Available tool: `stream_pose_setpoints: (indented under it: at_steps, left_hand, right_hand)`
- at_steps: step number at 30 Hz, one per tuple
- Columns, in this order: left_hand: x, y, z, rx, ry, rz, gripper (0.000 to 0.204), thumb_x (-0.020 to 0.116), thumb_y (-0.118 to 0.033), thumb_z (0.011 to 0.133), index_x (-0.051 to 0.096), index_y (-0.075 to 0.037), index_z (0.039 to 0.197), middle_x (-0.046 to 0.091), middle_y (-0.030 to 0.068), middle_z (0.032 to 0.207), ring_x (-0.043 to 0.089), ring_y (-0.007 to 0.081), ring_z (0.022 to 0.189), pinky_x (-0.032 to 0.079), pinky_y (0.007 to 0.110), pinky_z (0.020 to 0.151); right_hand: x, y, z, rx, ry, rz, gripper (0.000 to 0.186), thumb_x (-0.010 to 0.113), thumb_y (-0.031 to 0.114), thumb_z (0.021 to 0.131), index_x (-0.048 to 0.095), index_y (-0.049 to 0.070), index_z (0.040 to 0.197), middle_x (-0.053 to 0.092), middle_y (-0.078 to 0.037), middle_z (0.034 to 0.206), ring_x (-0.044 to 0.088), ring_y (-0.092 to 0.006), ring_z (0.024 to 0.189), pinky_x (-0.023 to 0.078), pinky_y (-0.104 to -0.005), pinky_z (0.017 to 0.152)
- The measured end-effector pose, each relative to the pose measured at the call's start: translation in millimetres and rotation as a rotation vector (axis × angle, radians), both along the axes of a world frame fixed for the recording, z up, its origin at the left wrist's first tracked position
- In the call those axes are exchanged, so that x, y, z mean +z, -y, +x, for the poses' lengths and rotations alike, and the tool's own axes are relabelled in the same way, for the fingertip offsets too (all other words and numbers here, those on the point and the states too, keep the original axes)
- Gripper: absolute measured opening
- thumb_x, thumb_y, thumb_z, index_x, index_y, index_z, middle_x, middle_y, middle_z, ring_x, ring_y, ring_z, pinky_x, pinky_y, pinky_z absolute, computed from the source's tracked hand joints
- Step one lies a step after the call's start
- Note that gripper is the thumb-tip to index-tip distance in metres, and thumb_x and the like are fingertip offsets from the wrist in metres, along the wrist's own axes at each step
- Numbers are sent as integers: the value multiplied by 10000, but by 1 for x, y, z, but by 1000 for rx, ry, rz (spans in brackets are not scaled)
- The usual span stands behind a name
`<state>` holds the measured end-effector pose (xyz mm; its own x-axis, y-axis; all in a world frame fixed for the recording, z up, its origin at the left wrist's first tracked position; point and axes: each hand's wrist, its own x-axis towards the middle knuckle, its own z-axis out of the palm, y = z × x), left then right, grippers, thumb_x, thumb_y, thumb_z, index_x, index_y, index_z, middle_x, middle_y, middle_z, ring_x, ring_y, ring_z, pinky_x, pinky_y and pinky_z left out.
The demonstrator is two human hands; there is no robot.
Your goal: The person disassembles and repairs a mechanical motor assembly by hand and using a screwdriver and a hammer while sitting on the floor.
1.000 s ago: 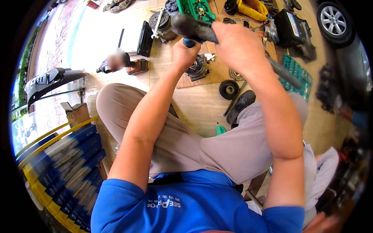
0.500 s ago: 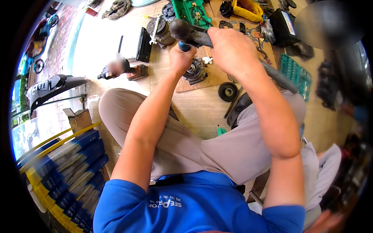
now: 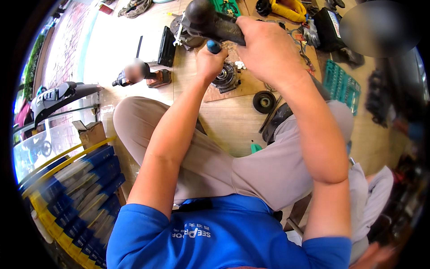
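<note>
In my right hand (image 3: 268, 51) is a hammer, with its dark rounded head (image 3: 201, 18) raised above my left hand. Its handle runs back under my right forearm. My left hand (image 3: 208, 65) is wrapped round an upright blue-handled tool (image 3: 213, 46); only the butt of the grip shows, so I cannot tell its kind. Just beyond that fist lies a round metal machine part (image 3: 226, 77) with a hub in its middle. My left hand partly covers it, and the tool's tip is hidden. A crumpled white scrap (image 3: 240, 65) lies beside the part.
A brown board (image 3: 246, 87) lies under the part. A black pulley (image 3: 264, 102) is near my right knee. At left are a cordless power tool (image 3: 154, 77) and a black case (image 3: 166, 47). A green socket tray (image 3: 342, 85) and a black battery-like box (image 3: 326, 29) stand right.
The hammer head has risen toward me, up from the blue handle, and looks larger. My right hand has lifted with it. My left hand stays nearly in place.
</note>
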<state>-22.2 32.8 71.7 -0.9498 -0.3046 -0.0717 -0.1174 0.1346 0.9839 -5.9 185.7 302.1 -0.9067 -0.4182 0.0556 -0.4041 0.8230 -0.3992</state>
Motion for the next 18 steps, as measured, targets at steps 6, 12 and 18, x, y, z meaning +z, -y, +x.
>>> stream_pose_setpoints:
  at_steps: [6, 12, 18]
  left_hand:
    - [-7, 10, -6, 49, 75, 293, 71, 682, -49, 820, 705, -12, 876, 713, 43, 762, 635, 115, 650, 511, 303, 597]
    - [17, -4, 4, 35, -70, 159, 96, 721, -85, 821, 708, -15, 886, 710, 28, 822, 626, 97, 719, 508, 288, 666]
    - [24, -5, 7, -14, -87, -36, 73, 701, -76, 819, 716, -20, 863, 712, 9, 841, 620, 88, 769, 503, 286, 724]
  right_hand:
    - [-33, 7, -13, 48, 72, 228, 168, 540, 83, 843, 646, 48, 968, 696, -195, 910, 685, -378, 888, 545, -491, 772]
    - [-9, 6, -1, 31, -3, 85, 186, 635, 152, 822, 667, 50, 974, 716, -180, 911, 704, -349, 885, 563, -452, 760]
    - [-17, 17, -6, 24, 102, 90, 187, 658, 183, 837, 635, 60, 976, 692, -183, 898, 668, -383, 890, 528, -493, 777]
